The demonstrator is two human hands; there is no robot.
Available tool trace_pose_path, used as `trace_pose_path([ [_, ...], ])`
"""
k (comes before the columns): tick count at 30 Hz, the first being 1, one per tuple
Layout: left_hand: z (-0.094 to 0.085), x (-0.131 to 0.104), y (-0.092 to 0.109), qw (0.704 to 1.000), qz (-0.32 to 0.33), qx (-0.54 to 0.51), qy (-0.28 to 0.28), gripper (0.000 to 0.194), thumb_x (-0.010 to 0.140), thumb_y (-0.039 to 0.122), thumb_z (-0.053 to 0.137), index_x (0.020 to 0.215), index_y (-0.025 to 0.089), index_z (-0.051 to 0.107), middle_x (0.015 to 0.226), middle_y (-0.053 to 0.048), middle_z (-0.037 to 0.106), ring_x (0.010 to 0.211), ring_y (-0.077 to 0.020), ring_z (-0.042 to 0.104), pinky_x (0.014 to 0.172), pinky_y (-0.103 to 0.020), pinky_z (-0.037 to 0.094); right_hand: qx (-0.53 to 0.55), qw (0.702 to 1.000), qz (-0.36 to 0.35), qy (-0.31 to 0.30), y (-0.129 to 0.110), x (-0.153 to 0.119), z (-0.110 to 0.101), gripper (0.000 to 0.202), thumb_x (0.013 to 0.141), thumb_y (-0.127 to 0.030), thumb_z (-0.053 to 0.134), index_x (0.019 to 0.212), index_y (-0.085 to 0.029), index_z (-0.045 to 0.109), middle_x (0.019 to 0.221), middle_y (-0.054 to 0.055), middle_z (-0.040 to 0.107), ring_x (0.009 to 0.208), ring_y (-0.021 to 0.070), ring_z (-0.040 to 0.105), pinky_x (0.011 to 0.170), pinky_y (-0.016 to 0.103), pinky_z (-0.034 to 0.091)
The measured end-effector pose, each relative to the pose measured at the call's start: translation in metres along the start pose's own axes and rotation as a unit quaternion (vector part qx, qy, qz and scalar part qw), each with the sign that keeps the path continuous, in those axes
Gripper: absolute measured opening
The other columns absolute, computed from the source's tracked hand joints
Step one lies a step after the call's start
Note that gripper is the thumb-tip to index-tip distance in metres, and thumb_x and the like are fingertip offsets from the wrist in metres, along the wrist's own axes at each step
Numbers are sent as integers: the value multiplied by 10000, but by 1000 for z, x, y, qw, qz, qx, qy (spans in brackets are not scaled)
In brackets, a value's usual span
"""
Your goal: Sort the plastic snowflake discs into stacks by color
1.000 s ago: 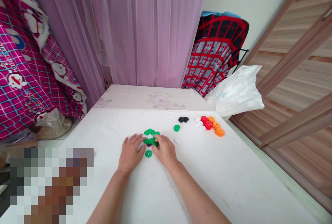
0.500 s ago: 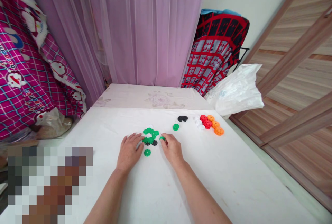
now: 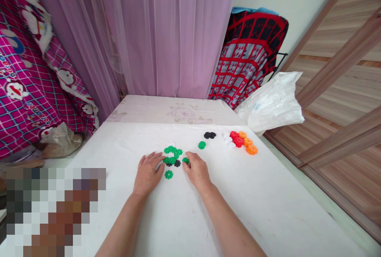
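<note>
A small joined build of green notched plastic discs (image 3: 175,152), with white between them, lies on the white-covered table. Two black discs (image 3: 177,163) show along its near edge. My left hand (image 3: 149,172) has its thumb and index finger closed on the left edge of this build. To the right of it, my right hand (image 3: 197,169) pinches a loose green disc (image 3: 185,160), partly hidden by the fingers and apart from the build. One more green disc (image 3: 168,174) lies flat just in front, between both hands.
Further back are a few green discs (image 3: 202,145) and black discs (image 3: 210,135). Toward the right edge sit white discs (image 3: 230,145), red discs (image 3: 238,142) and orange discs (image 3: 251,150). A white plastic bag (image 3: 272,102) stands at the table's back right corner.
The green disc in my right hand has turned and shows more of its face. My left hand and the build stay in place.
</note>
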State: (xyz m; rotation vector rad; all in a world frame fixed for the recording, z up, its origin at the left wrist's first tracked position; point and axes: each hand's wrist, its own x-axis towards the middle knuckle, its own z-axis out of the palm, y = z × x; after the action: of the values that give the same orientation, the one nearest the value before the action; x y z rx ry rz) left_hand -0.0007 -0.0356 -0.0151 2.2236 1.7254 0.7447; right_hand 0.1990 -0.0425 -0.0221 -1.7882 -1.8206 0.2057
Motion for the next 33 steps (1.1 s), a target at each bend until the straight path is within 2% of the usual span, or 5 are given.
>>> trace_pose_path([
  [8, 1, -1, -2, 1000, 1, -3, 4, 325, 868, 302, 453, 1111, 304, 669, 1295, -20, 634, 1283, -247, 503, 1120, -532, 286, 75, 987, 102, 97, 44, 35, -40, 511, 762, -331, 555, 1259, -233, 481, 982, 1, 706, 603, 131, 598, 690, 291, 487],
  [13, 0, 0, 0, 1000, -7, 2, -6, 330, 872, 303, 441, 1114, 300, 665, 1305, -15, 627, 1292, -244, 494, 1122, -529, 280, 25, 991, 112, 72, 61, 59, -56, 570, 742, -307, 589, 1292, -224, 464, 983, -2, 710, 653, 141, 612, 712, 296, 471],
  [25, 0, 0, 0, 1000, -7, 0, 0, 323, 866, 294, 456, 1106, 288, 672, 1286, -23, 639, 1280, -246, 506, 1119, -530, 292, -12, 996, 77, 41, 68, 64, -47, 550, 761, -295, 607, 1295, -256, 478, 1000, -9, 704, 686, 144, 616, 694, 283, 453],
  [30, -2, 0, 1, 1000, -13, 4, -13, 330, 877, 297, 443, 1125, 286, 661, 1298, -16, 632, 1290, -240, 496, 1129, -523, 276, -1, 996, 36, 82, 52, 46, -50, 279, 804, -296, 540, 1064, -241, 625, 1008, 11, 682, 638, 126, 580, 680, 279, 450],
  [33, -2, 1, 1, 1000, -15, 6, -19, 335, 884, 298, 431, 1134, 284, 654, 1310, -10, 623, 1297, -237, 488, 1132, -517, 271, 22, 999, -7, 44, 30, 30, -36, 174, 834, -247, 500, 906, -247, 658, 929, -3, 684, 657, 122, 589, 699, 260, 447],
])
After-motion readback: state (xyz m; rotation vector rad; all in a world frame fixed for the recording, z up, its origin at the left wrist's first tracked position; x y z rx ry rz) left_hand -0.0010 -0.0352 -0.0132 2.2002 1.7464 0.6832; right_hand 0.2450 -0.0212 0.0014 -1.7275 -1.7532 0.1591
